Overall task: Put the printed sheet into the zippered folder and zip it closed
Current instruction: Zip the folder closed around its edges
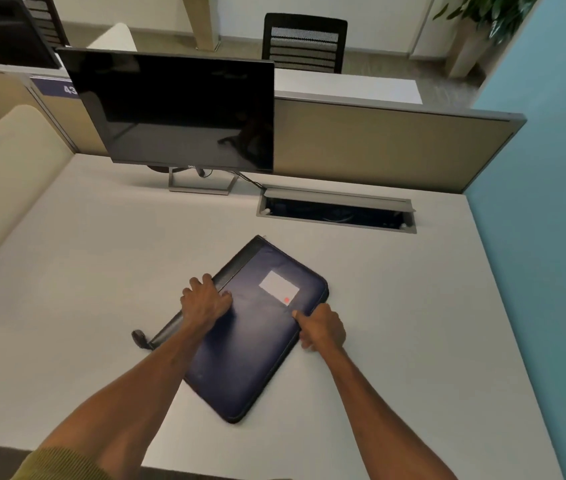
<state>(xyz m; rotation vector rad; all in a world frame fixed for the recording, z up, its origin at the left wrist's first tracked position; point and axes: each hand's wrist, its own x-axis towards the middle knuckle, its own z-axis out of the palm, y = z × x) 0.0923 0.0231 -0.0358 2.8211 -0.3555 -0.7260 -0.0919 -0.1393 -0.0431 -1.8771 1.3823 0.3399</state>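
Note:
A dark navy zippered folder [257, 334] lies flat and turned at an angle on the white desk [413, 306], its cover closed. A white label with a red dot [279, 287] sits on the cover. My left hand [205, 301] presses down on the folder's left spine edge, fingers spread over it. My right hand [323, 327] is closed at the folder's right edge, where the zipper runs; the pull itself is hidden under my fingers. A dark strap end [139, 338] sticks out at the folder's near-left corner. No printed sheet is in sight.
A black monitor [177, 112] on a grey stand occupies the back of the desk. To its right is an open cable tray [335, 211] set into the surface. A beige partition [378, 143] closes the back, and a blue wall [544, 202] runs along the right.

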